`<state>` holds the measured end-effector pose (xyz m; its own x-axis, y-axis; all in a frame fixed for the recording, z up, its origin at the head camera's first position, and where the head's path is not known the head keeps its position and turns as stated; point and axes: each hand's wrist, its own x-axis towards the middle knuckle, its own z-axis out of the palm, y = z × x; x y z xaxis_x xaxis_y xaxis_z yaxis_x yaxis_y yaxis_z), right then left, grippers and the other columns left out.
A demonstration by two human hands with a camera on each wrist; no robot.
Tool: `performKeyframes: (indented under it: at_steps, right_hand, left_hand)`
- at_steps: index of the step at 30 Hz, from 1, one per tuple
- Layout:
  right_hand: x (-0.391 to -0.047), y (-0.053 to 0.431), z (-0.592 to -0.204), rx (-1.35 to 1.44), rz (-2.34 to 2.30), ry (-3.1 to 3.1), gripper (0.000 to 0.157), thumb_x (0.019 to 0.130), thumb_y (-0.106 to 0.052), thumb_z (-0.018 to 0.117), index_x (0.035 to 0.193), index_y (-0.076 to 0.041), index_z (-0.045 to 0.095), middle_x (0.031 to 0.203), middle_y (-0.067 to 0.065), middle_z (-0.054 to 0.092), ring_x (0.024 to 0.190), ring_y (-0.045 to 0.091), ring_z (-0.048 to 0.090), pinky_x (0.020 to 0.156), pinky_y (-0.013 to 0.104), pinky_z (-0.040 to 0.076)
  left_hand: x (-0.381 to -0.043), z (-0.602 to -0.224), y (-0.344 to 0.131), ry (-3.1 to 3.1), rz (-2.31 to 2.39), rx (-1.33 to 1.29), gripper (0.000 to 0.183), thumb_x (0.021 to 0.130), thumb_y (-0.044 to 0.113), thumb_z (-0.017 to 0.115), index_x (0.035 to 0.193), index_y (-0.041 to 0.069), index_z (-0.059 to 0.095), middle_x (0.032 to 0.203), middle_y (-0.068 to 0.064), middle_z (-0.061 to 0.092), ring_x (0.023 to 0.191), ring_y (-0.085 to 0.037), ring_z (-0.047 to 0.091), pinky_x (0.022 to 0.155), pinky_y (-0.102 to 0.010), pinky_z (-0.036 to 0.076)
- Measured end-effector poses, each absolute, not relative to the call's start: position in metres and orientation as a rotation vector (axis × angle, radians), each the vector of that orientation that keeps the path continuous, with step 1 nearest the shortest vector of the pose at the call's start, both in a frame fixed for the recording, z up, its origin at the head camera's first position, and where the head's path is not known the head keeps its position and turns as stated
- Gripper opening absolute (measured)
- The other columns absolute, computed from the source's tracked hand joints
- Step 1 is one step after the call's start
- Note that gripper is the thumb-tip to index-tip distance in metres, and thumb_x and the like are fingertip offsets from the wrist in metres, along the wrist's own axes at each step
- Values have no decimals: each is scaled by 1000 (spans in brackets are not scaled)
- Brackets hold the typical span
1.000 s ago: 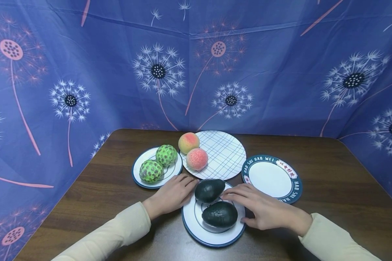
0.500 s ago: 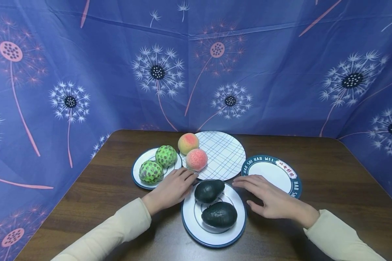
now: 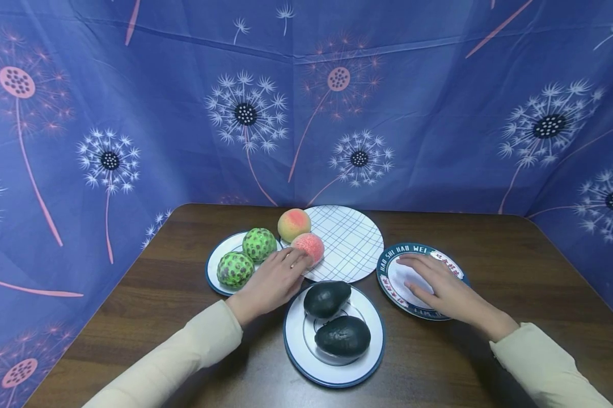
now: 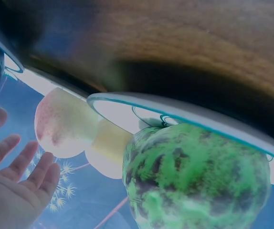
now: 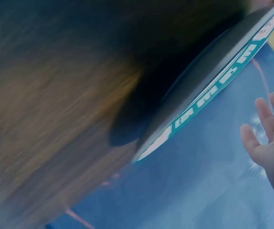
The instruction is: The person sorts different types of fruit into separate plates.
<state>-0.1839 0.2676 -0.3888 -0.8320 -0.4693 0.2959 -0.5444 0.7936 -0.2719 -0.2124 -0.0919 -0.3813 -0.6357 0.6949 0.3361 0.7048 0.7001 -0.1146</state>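
In the head view my left hand [image 3: 274,281] is over the gap between the plates, its fingertips overlapping the front of a pink peach [image 3: 310,245]. The left wrist view shows that hand's fingers [image 4: 23,164] spread and holding nothing, beside the peach [image 4: 60,125]. A second, yellow-red peach [image 3: 294,224] sits just behind, at the edge of the checked plate [image 3: 354,238]. My right hand [image 3: 446,290] hovers above the green-rimmed plate [image 3: 399,300] with fingers extended and nothing in them. In the right wrist view its fingers [image 5: 267,119] are spread apart.
Two dark green avocados [image 3: 343,336] lie on a blue-rimmed plate [image 3: 332,374] in front. At the left, two green spotted round fruits [image 3: 236,269] rest on a small plate [image 3: 215,255]. A brown wooden table [image 3: 153,306] carries everything, with a blue dandelion cloth [image 3: 184,85] behind.
My left hand has moved from beside the avocado plate up toward the pink peach. My right hand has left the avocado plate and travelled right, over the green-rimmed plate. The fruits have stayed put.
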Motion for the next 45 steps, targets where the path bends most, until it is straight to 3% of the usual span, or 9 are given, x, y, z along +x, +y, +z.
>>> performKeyframes:
  at_steps: [13,22,45]
  right_hand:
    - [-193,310,-396,581,540,-2792,41,89,-16,57,126,-4,46,128,18,46,116,36,40,89,60,31]
    - [-193,331,-398,422,422,-2938,46,92,-19,50,131,1,38,132,27,37,117,45,35,88,68,28]
    - [-194,337,-406,315,261,-3094,53,85,-6,52,133,5,33,129,32,34,116,52,33,89,71,27]
  left_hand:
    - [-233,-381,-80,-2452,6,-988,55,78,27,69,126,11,47,122,-9,51,113,-26,50,93,-38,47]
    - [-243,-380,-78,-2513,26,-943,63,79,35,69,130,10,42,126,-13,48,115,-30,48,94,-41,45]
    - [-258,-394,-73,-2518,-1,-936,69,78,40,68,133,11,39,124,-14,48,108,-29,52,85,-41,49]
